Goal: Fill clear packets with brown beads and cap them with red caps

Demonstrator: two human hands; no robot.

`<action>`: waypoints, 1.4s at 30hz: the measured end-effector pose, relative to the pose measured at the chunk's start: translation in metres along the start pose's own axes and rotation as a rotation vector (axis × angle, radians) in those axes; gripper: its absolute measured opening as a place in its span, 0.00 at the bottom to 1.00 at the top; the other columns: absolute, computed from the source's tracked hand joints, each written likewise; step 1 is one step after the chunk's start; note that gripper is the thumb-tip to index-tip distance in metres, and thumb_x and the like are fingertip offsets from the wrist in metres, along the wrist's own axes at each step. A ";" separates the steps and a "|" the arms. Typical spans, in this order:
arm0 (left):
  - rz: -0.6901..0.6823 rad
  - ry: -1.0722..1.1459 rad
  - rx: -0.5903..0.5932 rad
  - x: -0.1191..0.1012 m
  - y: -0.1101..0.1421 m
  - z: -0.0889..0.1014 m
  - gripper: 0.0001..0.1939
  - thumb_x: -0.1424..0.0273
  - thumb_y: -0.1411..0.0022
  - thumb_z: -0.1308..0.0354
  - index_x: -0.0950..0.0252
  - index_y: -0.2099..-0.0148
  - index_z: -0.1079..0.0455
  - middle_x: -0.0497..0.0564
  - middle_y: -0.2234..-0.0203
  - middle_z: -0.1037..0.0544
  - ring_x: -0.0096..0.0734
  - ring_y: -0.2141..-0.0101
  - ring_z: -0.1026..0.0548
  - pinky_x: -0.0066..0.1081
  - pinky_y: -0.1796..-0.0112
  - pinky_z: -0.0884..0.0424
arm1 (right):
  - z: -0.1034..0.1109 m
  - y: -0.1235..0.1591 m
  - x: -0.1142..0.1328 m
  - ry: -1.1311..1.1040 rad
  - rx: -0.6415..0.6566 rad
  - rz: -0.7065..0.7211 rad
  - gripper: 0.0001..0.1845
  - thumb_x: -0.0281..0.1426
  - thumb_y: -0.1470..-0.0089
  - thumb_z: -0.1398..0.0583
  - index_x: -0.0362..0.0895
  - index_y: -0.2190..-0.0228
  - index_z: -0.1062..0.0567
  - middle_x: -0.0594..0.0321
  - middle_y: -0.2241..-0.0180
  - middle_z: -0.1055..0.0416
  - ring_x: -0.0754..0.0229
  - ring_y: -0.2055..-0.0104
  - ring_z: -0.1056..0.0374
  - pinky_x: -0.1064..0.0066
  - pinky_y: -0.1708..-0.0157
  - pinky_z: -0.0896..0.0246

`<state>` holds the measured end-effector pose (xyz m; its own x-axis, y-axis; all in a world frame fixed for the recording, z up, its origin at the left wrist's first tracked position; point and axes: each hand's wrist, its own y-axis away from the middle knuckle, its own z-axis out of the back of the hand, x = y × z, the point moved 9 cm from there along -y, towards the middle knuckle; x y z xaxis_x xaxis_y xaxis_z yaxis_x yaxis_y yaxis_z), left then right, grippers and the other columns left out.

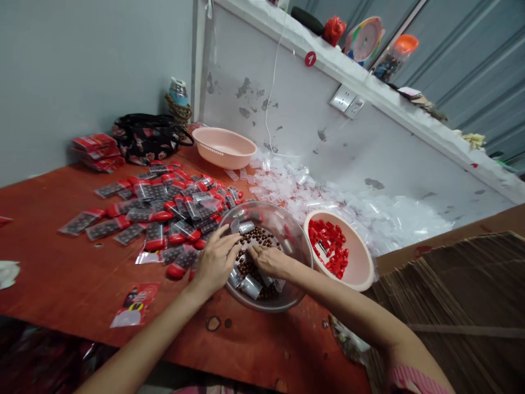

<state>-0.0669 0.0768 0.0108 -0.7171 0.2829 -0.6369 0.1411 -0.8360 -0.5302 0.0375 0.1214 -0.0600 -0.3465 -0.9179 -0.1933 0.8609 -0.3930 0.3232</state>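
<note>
A clear round bowl [294,236] sits on the red table [61,273], filled with small brown beads [256,236] and a few little clear bags [250,285]. Both my hands are inside it. My left hand [215,261] rests at the bowl's left rim, fingers curled toward the beads. My right hand [269,260] is over the beads with fingers pinched together; what they hold is too small to name. The two sets of fingertips nearly meet.
A pink bowl [361,268] of red caps stands right of the clear bowl. Several filled red-topped packets [164,213] lie spread to the left. Loose clear bags [328,197] are heaped along the wall, beside an empty pink basket [223,148]. Stacked cardboard [459,306] lies at right.
</note>
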 end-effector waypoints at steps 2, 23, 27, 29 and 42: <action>-0.005 0.002 -0.003 -0.001 0.000 0.001 0.14 0.70 0.40 0.51 0.69 0.56 0.29 0.54 0.60 0.24 0.42 0.48 0.38 0.42 0.49 0.38 | -0.002 0.003 0.003 -0.005 0.031 0.015 0.17 0.22 0.45 0.55 0.36 0.53 0.41 0.49 0.62 0.32 0.56 0.62 0.33 0.69 0.67 0.38; 0.009 0.016 -0.017 -0.002 0.000 0.004 0.13 0.69 0.40 0.52 0.66 0.60 0.27 0.52 0.62 0.23 0.42 0.49 0.37 0.44 0.50 0.37 | 0.000 -0.020 -0.073 0.014 0.005 -0.126 0.14 0.22 0.46 0.51 0.37 0.61 0.29 0.51 0.59 0.33 0.58 0.56 0.38 0.67 0.55 0.43; 0.024 0.045 -0.037 0.001 0.000 0.004 0.14 0.70 0.39 0.53 0.65 0.56 0.29 0.52 0.59 0.24 0.40 0.49 0.36 0.44 0.50 0.37 | 0.007 -0.031 -0.041 -0.055 -0.074 0.014 0.13 0.23 0.49 0.48 0.38 0.61 0.29 0.54 0.61 0.32 0.59 0.57 0.38 0.68 0.55 0.44; 0.042 0.056 -0.055 0.003 0.001 0.004 0.15 0.71 0.39 0.55 0.67 0.53 0.31 0.54 0.57 0.25 0.38 0.48 0.36 0.42 0.49 0.38 | 0.010 -0.039 -0.020 -0.099 -0.120 0.093 0.14 0.22 0.50 0.48 0.38 0.60 0.30 0.53 0.61 0.32 0.59 0.58 0.38 0.68 0.56 0.43; 0.042 -0.064 -0.044 0.004 0.002 0.005 0.17 0.73 0.38 0.57 0.66 0.49 0.35 0.55 0.53 0.28 0.37 0.48 0.37 0.47 0.45 0.48 | 0.026 -0.011 -0.024 -1.252 -0.156 -0.037 0.19 0.26 0.62 0.36 0.43 0.63 0.30 0.66 0.66 0.30 0.63 0.64 0.34 0.72 0.61 0.40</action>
<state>-0.0728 0.0742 0.0103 -0.7518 0.2166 -0.6228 0.2006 -0.8246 -0.5290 0.0269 0.1461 -0.0350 -0.4125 -0.3623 0.8358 0.8483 -0.4872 0.2075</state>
